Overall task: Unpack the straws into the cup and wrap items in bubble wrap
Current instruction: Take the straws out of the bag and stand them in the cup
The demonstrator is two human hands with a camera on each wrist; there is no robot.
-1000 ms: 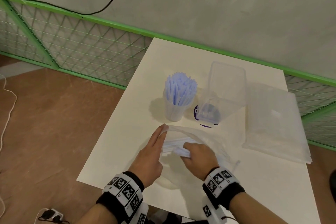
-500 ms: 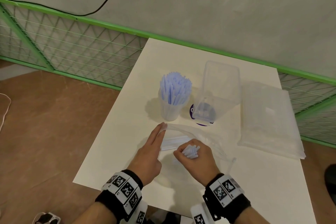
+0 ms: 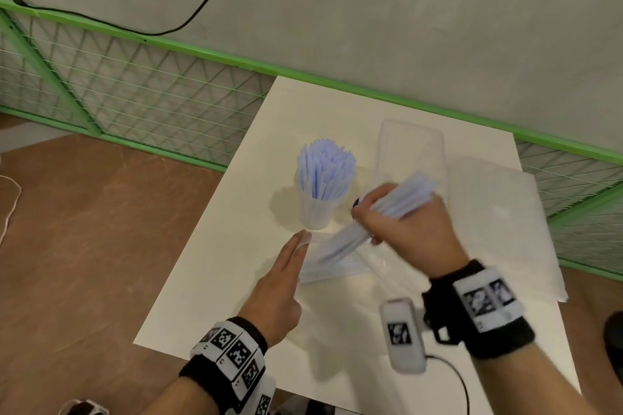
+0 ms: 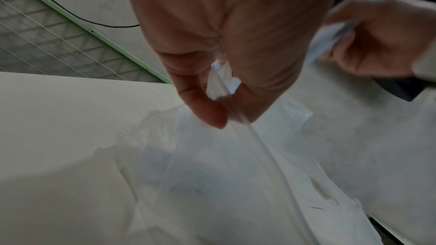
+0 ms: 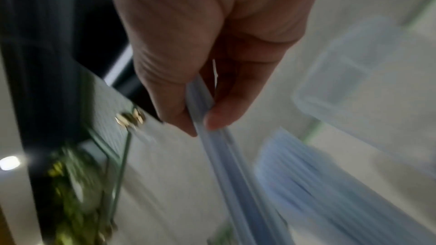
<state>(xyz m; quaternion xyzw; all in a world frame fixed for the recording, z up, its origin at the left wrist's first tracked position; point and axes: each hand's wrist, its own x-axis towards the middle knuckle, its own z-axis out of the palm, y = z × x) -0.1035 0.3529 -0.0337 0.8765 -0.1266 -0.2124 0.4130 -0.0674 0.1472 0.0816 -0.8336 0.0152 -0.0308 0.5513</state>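
Note:
A clear cup (image 3: 316, 212) full of pale blue straws (image 3: 325, 168) stands mid-table. Just right of it my right hand (image 3: 374, 212) grips a bundle of straws (image 3: 401, 202), lifted off the table and slanting down-left; the wrist view shows thumb and fingers (image 5: 174, 103) wrapped round that bundle (image 5: 226, 156). The clear plastic bag (image 3: 340, 268) lies in front of the cup with more straws inside. My left hand (image 3: 303, 239) pinches the bag's zip edge (image 4: 221, 88) between thumb and fingers, holding the bag (image 4: 212, 174) at its mouth.
A clear plastic box (image 3: 411, 152) stands tipped behind my right hand. A bubble wrap sheet (image 3: 499, 212) lies along the right side of the white table (image 3: 215, 280). A green mesh fence (image 3: 135, 91) and the wall are behind; the floor is to the left.
My right hand has drawn a bundle of straws out of the bag and raised it up and to the right, beside the cup. My left hand stays at the bag's mouth.

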